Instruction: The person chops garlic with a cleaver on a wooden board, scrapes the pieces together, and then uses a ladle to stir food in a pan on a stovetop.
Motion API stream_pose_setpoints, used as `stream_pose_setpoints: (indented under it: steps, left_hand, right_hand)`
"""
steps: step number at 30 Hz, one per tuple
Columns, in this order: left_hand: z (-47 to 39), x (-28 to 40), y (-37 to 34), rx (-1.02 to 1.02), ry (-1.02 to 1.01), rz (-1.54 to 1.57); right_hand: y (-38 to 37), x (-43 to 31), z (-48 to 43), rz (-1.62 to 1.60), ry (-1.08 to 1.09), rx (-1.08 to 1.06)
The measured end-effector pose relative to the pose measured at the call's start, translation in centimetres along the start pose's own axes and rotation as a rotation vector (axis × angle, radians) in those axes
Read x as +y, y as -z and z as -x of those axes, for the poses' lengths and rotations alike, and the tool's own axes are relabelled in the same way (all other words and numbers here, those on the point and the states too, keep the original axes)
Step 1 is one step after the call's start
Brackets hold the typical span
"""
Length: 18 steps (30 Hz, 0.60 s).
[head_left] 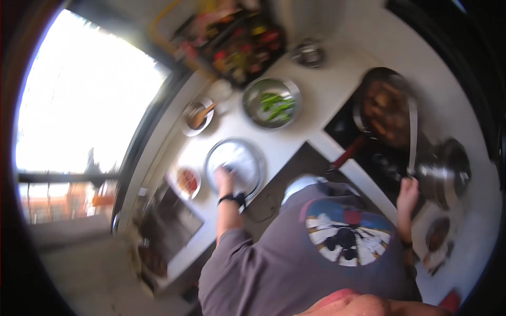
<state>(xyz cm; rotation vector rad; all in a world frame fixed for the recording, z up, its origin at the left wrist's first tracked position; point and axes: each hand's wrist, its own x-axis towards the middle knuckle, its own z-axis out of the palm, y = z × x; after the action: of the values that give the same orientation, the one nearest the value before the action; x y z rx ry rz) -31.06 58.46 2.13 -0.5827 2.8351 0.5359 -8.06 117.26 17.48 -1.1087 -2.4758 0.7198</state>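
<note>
My left hand (224, 181) grips the knob of a round pot lid (247, 158) with a metal rim, on or just above the white counter (312, 102); any vessel under it is hidden. My right hand (407, 193) is closed around the end of a long metal cooking utensil (413, 130), which reaches over a dark frying pan (381, 102). Brown food fills the pan, blurred. The pan's dark red handle (350, 152) points toward my body. Beside the utensil stands a shiny steel pot (446, 173) on the black cooktop (344, 114).
A steel bowl (253, 106) holds green vegetable pieces. Near the window (91, 102) are a white bowl (191, 130) with a wooden utensil and a small dish (197, 185) of chopped red and pale food. A sink (174, 221) lies left; a rack of bottles and packets (245, 51) stands behind.
</note>
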Motion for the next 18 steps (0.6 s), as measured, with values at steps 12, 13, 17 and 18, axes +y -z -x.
stream_pose_setpoints:
  steps: [12, 13, 17, 18]
  left_hand:
    - [1.9, 10.7, 12.9, 0.163, -0.400, -0.144]
    - [2.0, 13.3, 14.1, 0.178, -0.503, -0.129]
    - [2.5, 26.9, 14.8, 0.109, -0.853, -0.009]
    - [3.7, 30.8, 14.1, 0.107, -0.916, 0.061]
  right_hand:
    - [-2.1, 0.2, -2.1, 0.095, -0.136, 0.265]
    - [-3.0, 0.4, -3.0, 0.074, -0.127, 0.269]
    - [-5.5, 0.7, -6.2, 0.017, -0.140, 0.270]
    - [-6.1, 1.2, -6.7, 0.009, -0.121, 0.297]
